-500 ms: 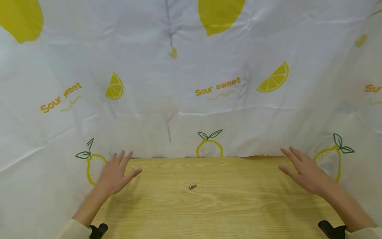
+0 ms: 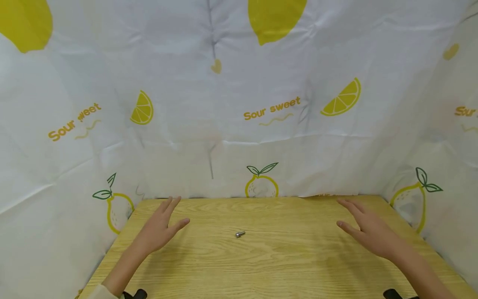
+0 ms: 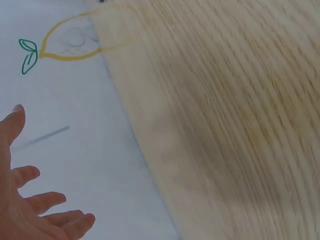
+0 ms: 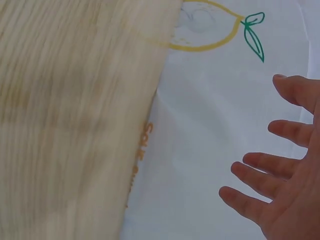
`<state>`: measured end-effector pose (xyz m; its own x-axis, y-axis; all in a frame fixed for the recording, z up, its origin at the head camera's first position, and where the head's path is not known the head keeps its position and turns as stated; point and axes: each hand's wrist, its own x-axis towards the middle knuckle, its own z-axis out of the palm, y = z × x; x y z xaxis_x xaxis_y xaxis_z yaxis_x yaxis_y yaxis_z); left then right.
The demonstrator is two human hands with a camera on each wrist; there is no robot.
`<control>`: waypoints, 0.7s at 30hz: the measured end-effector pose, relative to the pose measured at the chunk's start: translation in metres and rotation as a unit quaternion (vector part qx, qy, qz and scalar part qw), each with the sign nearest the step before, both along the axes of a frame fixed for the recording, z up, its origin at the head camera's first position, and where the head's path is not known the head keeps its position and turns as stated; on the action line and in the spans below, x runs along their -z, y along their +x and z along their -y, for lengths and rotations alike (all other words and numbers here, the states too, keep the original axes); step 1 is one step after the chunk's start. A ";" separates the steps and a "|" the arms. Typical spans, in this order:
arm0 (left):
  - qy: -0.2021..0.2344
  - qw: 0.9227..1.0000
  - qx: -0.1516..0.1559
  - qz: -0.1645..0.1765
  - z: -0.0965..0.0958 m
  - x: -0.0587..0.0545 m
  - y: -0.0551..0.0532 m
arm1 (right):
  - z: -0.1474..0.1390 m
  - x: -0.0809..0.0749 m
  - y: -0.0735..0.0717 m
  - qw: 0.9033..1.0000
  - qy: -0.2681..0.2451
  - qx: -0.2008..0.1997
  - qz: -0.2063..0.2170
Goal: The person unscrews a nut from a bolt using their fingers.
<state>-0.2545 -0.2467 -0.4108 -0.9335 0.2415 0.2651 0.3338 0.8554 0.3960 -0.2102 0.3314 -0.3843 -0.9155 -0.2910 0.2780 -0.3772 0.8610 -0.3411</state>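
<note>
A small metal bolt (image 2: 240, 234) lies on its side on the wooden table (image 2: 261, 265), between the two hands in the head view. To its left my left hand (image 2: 158, 230) hovers over the table with fingers extended and thumb spread, holding nothing. On the other side my right hand (image 2: 369, 230) is held over the table in the same way, also without anything in it. Both wrist views show spread fingers against the white sheet, well apart from the bolt. In the left wrist view, a bit of metal (image 3: 101, 1) peeks in at the top edge.
A white sheet (image 2: 186, 158) printed with lemons hangs behind the table and along both its sides. Its lower edge meets the table's back edge. Dark wrist mounts (image 2: 140, 294) show at the bottom of the head view.
Both hands have moved inward and slightly lower in the head view, away from the side sheets. The bolt stays where it was.
</note>
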 end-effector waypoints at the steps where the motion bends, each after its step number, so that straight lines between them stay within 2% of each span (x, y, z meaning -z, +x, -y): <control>1: 0.010 1.000 0.005 0.006 -0.003 0.002 0.000 | 0.002 0.002 0.001 1.000 -0.005 -0.002 -0.005; 7: 0.058 0.998 0.030 0.022 -0.027 0.016 -0.001 | 0.017 0.014 0.004 0.999 -0.044 -0.009 -0.004; 13: 0.101 0.993 0.044 0.031 -0.050 0.028 -0.003 | 0.034 0.026 0.002 0.995 -0.094 -0.025 0.026; 17: 0.132 0.989 0.052 0.051 -0.068 0.038 -0.006 | 0.047 0.032 -0.002 0.992 -0.109 -0.042 0.041; 21: 0.155 0.982 0.074 0.076 -0.085 0.050 -0.009 | 0.060 0.038 -0.005 0.990 -0.121 -0.056 0.054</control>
<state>-0.2639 -0.1618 -0.4609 -0.9287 0.3074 0.2076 0.3623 0.6320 0.6851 -0.2156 0.2716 -0.4220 -0.9094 -0.3290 0.2544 -0.4157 0.7035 -0.5764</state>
